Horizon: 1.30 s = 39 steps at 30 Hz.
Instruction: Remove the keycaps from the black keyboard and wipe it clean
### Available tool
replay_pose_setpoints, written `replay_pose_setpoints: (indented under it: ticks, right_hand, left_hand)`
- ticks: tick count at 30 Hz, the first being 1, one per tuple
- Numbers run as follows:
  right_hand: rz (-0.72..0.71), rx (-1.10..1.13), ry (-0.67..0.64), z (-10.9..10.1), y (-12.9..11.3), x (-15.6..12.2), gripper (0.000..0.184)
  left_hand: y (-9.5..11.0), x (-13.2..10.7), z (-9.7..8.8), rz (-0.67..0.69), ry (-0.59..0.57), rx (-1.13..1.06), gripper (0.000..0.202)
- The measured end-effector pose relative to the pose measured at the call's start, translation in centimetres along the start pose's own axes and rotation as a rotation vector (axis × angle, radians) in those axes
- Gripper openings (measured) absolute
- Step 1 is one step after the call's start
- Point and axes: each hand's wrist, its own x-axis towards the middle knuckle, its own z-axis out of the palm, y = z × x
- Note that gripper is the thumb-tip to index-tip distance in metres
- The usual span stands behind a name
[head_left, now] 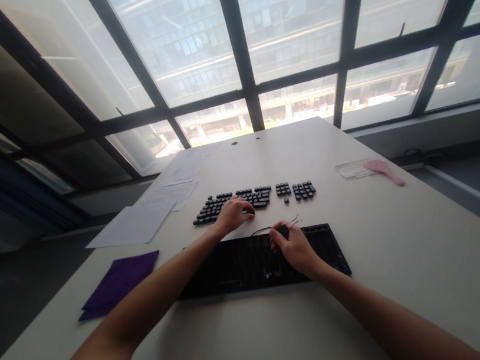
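Note:
A black keyboard [227, 270] lies in front of me, its key area mostly bare of keycaps, with small pale clips or wires near its lower middle. Just beyond it, loose black keycaps [213, 207] are laid out in rows. My left hand [231, 214] is over the near edge of those rows, thumb and fingers closed around a dark keycap [249, 210], partly hidden. Above the keyboard's far edge, my right hand [295, 248] grips a wire keycap puller [297, 219], its thin prongs pointing away from me. A dark piece shows between the fingers; I cannot tell whether it is the handle.
More keycaps [303, 190] form smaller groups to the right. White paper sheets [132, 227] and a folded purple cloth [121, 282] lie along the table's left side. A pink hairbrush [384, 169] rests on a clear bag [351, 169] at far right. Windows rise behind the white table [410, 269].

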Motion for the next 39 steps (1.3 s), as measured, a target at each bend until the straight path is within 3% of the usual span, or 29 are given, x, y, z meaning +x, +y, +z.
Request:
replay_pose_setpoints:
  ticks: [4, 8, 12, 15, 18, 27, 34, 39]
  right_hand:
    - [-0.001, 0.037, 0.002, 0.0, -0.2, 0.0, 0.024]
    - [0.036, 0.107, 0.055, 0.0, -0.2, 0.1, 0.027]
    - [0.055, 0.150, 0.091, 0.1, 0.2, 0.2, 0.026]
    - [0.051, 0.157, 0.092, 0.1, 0.4, 0.3, 0.025]
    - [0.057, 0.164, 0.091, 0.1, 0.5, 0.3, 0.024]
    - [0.020, 0.124, 0.081, 0.2, 0.4, 0.2, 0.022]
    - [0.026, 0.123, 0.080, 0.2, 0.2, 0.1, 0.020]
    - [0.025, 0.107, 0.079, 0.2, 0.0, 0.1, 0.019]
  left_hand:
    - [0.8, -0.4, -1.5, 0.004, 0.048, -0.033, 0.017]
    - [4.6, -3.3, -3.6, 0.032, 0.139, -0.125, 0.012]
    - [9.8, -8.8, -3.9, 0.141, -0.069, -0.280, 0.020]
    - [12.0, -11.9, -3.0, 0.208, -0.164, -0.314, 0.027]
    - [12.3, -13.0, -2.0, 0.180, -0.151, -0.329, 0.024]
    - [11.7, -13.3, -0.5, 0.044, -0.029, -0.557, 0.017]
    - [12.1, -13.2, -1.3, 0.009, -0.024, -0.616, 0.011]
    - [11.0, -12.1, -2.6, -0.111, 0.099, -0.693, 0.012]
